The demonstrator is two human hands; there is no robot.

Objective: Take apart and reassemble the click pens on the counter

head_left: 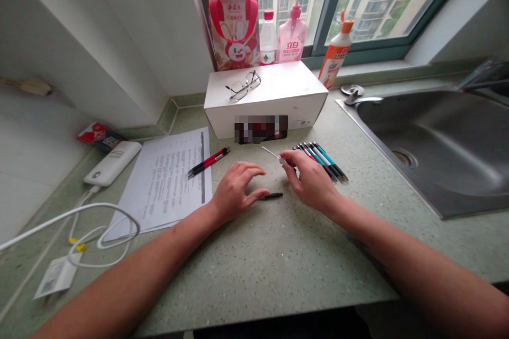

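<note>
My right hand (312,177) is closed on a partly dismantled pen (281,160), its thin refill sticking out towards the upper left. Most of the pen's body is hidden by the fingers. My left hand (240,189) is open, fingers apart and curved. By its thumb tip lies a short black pen piece (274,196) on the counter; whether the thumb touches it I cannot tell. Just beyond my right hand, several pens (328,161) lie side by side in a row. Two red and black pens (209,162) rest across the edge of the printed sheets (163,185) at the left.
A white box (270,92) with eyeglasses (244,86) on top stands at the back. Bottles (292,37) and a bag (233,26) stand behind it. A steel sink (433,153) is at the right. At the left are a power bank (113,163) and a white cable (119,206).
</note>
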